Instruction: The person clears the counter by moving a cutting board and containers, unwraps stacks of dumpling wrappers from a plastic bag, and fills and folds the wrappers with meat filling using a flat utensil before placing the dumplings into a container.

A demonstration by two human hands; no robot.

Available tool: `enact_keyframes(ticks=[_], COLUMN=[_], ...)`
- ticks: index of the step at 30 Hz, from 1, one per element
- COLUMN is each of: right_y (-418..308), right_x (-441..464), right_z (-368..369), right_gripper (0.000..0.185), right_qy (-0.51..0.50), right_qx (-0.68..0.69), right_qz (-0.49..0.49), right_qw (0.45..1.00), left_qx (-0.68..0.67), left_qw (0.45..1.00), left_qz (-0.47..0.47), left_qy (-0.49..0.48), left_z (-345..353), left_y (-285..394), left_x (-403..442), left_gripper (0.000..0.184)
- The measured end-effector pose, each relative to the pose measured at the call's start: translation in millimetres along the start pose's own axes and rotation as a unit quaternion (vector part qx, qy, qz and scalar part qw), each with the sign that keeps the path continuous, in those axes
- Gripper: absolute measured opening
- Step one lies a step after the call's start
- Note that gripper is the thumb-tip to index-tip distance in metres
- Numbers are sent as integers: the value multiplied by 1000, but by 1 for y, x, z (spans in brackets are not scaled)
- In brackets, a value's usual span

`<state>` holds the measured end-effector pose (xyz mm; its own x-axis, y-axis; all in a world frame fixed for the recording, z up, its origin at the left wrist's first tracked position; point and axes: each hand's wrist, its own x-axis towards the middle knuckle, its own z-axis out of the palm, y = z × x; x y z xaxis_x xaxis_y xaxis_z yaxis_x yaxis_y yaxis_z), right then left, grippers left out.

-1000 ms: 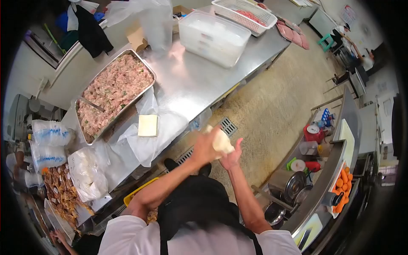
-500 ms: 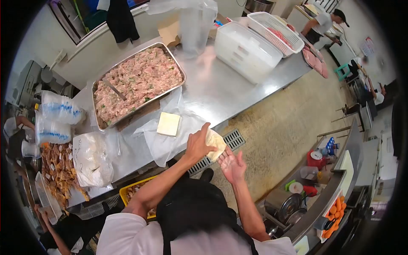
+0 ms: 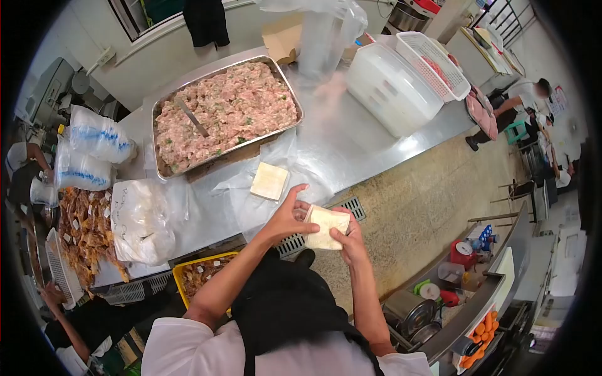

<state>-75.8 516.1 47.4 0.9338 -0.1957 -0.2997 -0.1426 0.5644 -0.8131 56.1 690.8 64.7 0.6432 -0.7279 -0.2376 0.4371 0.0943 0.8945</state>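
Note:
Between my two hands, over the table's front edge, is a pale square of dough wrappers [image 3: 327, 227]; I cannot tell how many layers. My left hand [image 3: 290, 217] grips its left side with the thumb on top and the index finger raised. At the right side, my right hand [image 3: 352, 241] has its thumb pressed on the face and its fingers beneath. A squared stack of similar wrappers [image 3: 269, 181] lies on clear plastic sheet [image 3: 241, 203]. Behind it stands a metal tray [image 3: 297, 123] of minced meat [image 3: 232, 103], with a flat metal utensil [image 3: 192, 118] stuck in it.
Bagged goods [image 3: 143, 225] and wrapped cup stacks [image 3: 97, 141] are at left, beside browned meat pieces [image 3: 84, 235]. A white plastic bin [image 3: 392, 88] and basket [image 3: 461, 88] stand at the far right. A yellow crate [image 3: 182, 279] sits below. Other people work at both sides.
The wrapper square has turned from edge-tilted to facing up. My right hand, formerly open with its palm up, now grips it. The view has shifted slightly.

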Motion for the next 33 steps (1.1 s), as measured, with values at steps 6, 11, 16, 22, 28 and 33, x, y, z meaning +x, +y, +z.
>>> enact_keyframes(ticks=[6,11,16,22,28,33], right_y=[9,28,19,5,-5,6], right_x=[23,2,3,-4,47,71], right_z=[26,31,17,42,66,84], right_gripper=[82,95,99,106,102,85], right_qy=[11,53,11,-79,-67,-191], right_qx=[176,146,172,159,-158,-127], right_qz=[-7,-8,2,-3,-55,66], right_qw=[984,988,985,984,984,971], left_qx=[328,345,322,377,258,17], left_qw=[928,908,931,892,964,997], left_qz=[152,149,174,95,-31,-71], left_qy=[89,183,-6,232,46,-17], left_z=[29,3,39,-24,-78,-105], left_y=[8,-5,19,33,67,56], left_x=[-27,-7,-30,-9,-16,-8], left_gripper=[99,98,87,87,84,80])
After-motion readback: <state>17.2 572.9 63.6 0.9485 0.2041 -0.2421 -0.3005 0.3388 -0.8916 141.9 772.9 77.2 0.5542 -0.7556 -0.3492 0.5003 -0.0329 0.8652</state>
